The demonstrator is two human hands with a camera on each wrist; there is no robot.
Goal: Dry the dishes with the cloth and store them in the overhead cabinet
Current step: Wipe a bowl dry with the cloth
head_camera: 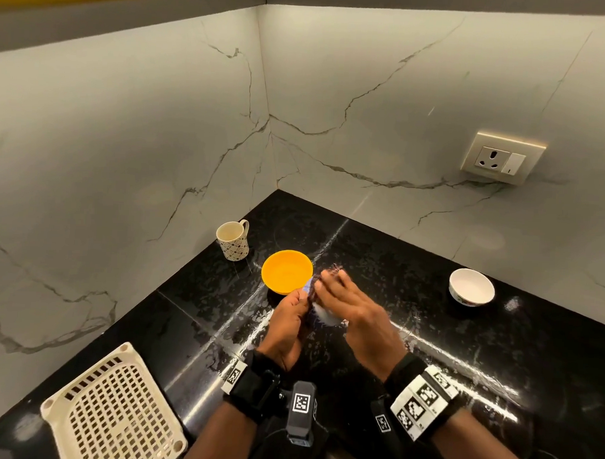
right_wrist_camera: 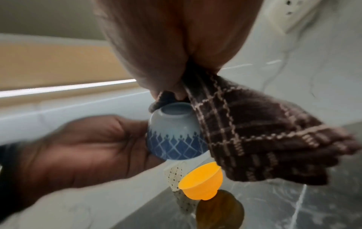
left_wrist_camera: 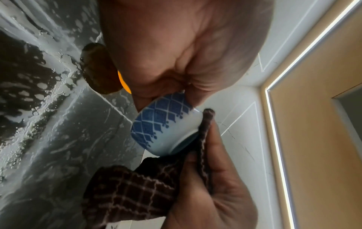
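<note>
My left hand (head_camera: 297, 303) grips a small white bowl with a blue diamond pattern (left_wrist_camera: 162, 124), its base turned toward the right hand. My right hand (head_camera: 336, 289) pinches a dark brown checked cloth (right_wrist_camera: 254, 131) and presses it against the bowl's base and side. Both hands are held just above the black counter (head_camera: 379, 259). In the head view the bowl (head_camera: 325, 317) and cloth (head_camera: 313, 288) are mostly hidden between the hands. An orange bowl (head_camera: 286, 271) stands upright on the counter just beyond them.
A patterned mug (head_camera: 233, 240) stands by the left wall. A white bowl (head_camera: 471, 292) sits at the right of the counter. A cream perforated dish rack (head_camera: 116, 411) lies at the near left. There is a wall socket (head_camera: 502, 157) on the right wall.
</note>
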